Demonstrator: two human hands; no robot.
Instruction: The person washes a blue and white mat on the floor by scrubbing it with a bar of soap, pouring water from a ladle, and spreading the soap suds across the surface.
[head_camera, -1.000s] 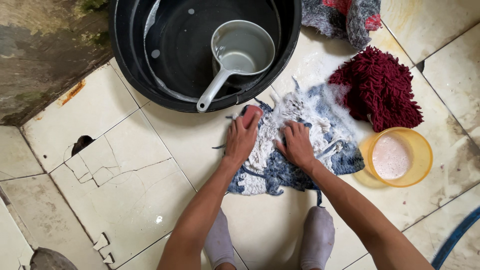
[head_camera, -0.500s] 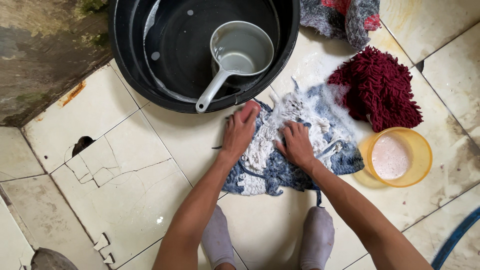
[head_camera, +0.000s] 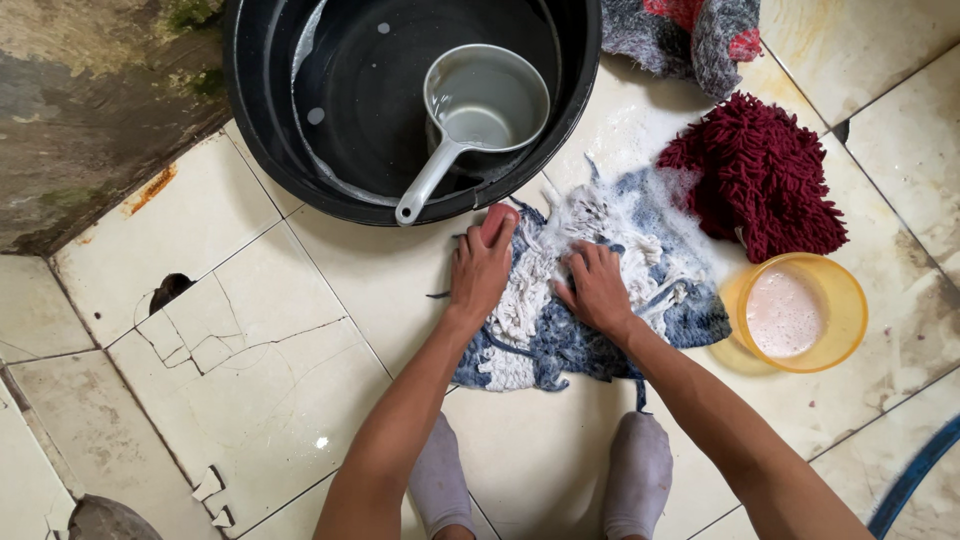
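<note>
Since the earlier frame the left hand (head_camera: 480, 268), closed on a pink brush (head_camera: 497, 222), slid nearer. Right hand (head_camera: 598, 290) presses the soapy mop head (head_camera: 590, 290) flat on the floor; suds could let it slip.

**Around the wash spot**

At twelve o'clock stands a large black tub (head_camera: 262, 90) with a little water in its bottom. A grey plastic dipper (head_camera: 478, 105) rests inside it, its handle reaching down over the near rim. At one o'clock lies a bundled grey cloth with red patches (head_camera: 690, 32). A dark red shaggy mop head (head_camera: 760, 175) lies at two o'clock, just above a round yellow bowl (head_camera: 840, 325) of pale foamy liquid at three o'clock. The floor is cream tile (head_camera: 230, 400), stained and soapy, cracked and chipped at eight o'clock with a small hole at nine. A mossy concrete wall (head_camera: 80, 110) fills ten o'clock. A blue hose (head_camera: 915, 475) crosses the corner at four o'clock.
</note>
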